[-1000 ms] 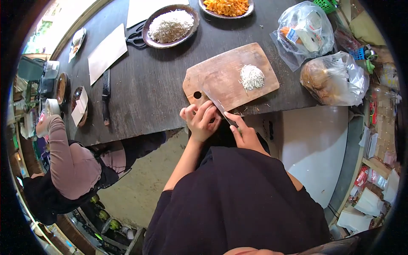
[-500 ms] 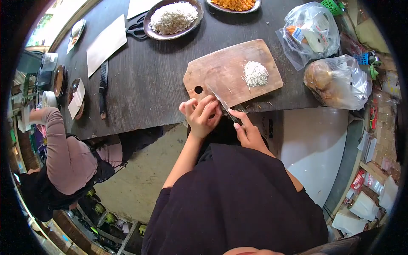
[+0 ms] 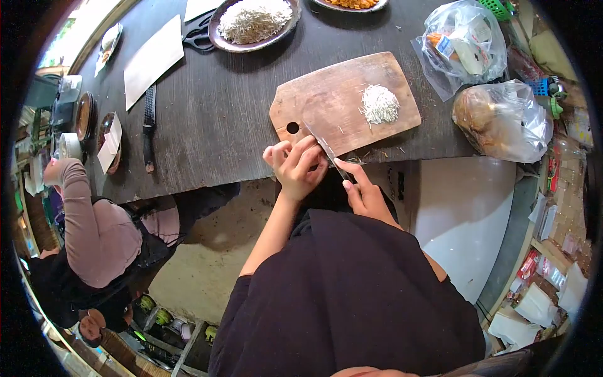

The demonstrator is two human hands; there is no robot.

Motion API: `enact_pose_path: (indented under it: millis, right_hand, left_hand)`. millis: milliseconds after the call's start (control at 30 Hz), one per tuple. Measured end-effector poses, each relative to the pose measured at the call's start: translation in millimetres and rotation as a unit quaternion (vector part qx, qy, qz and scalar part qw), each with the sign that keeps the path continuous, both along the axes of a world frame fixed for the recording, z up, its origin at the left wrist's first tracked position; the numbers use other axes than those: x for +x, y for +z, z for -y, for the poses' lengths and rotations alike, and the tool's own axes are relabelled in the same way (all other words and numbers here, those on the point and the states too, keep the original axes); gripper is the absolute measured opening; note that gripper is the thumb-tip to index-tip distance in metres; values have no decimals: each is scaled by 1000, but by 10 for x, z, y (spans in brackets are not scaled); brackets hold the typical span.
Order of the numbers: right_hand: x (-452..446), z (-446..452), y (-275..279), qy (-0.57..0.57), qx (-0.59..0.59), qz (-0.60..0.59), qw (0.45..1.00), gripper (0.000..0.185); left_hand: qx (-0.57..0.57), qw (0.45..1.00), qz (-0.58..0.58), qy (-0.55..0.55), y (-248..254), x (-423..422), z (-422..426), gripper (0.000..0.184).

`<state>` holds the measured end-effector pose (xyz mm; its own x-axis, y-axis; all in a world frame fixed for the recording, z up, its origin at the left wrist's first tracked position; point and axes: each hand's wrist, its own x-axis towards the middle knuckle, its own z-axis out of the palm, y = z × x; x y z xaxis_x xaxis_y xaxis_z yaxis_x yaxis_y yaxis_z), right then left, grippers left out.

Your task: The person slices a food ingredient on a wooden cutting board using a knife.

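Since the earlier frames, our view has shifted a little, so the plates sit nearer its upper edge, and another person's head (image 3: 92, 323) has come into sight at the lower left; our hands have hardly moved.

In our right hand (image 3: 363, 187) we have the dark handle of a long, thin metal knife (image 3: 328, 151), thumb and fingers clamped on it. The blade slants away over the near edge of a pale brown wooden cutting board (image 3: 333, 103) with a round hole at its left end. Our left hand (image 3: 296, 166) is at that same edge, fingers curled beside the blade, close to the hole; we cannot tell whether they pinch anything or touch the metal. A small heap of fine white shreds (image 3: 379, 104) lies on the right part of the board, with a few loose bits nearer the blade.

Beyond the board on the dark wooden table (image 3: 220, 119) stand a brown round plate (image 3: 251, 48) piled with white shreds and, partly cut off, a plate of orange pieces (image 3: 352, 5). Black scissor-like handles (image 3: 200, 39) lie against the first. Right of the board we see two clear plastic bags (image 3: 461, 56), one holding something brown. At far left a co-worker's mauve sleeve (image 3: 80, 213) reaches toward the table.
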<state>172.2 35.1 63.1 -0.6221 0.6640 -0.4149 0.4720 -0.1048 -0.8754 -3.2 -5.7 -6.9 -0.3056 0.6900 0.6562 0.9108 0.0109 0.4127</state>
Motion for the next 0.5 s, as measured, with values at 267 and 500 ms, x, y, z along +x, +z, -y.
enact_pose_path:
  millis: [267,500]
  right_hand:
    - [-68,-28,-116,-2,-10,1,1000,41]
    - [4,-79,-97,5,25,-9,1000,40]
  left_hand:
    - [-3,1000,-4,2,-27,14,2,21]
    - [-13,1000,2,-3,-10,15,23,23]
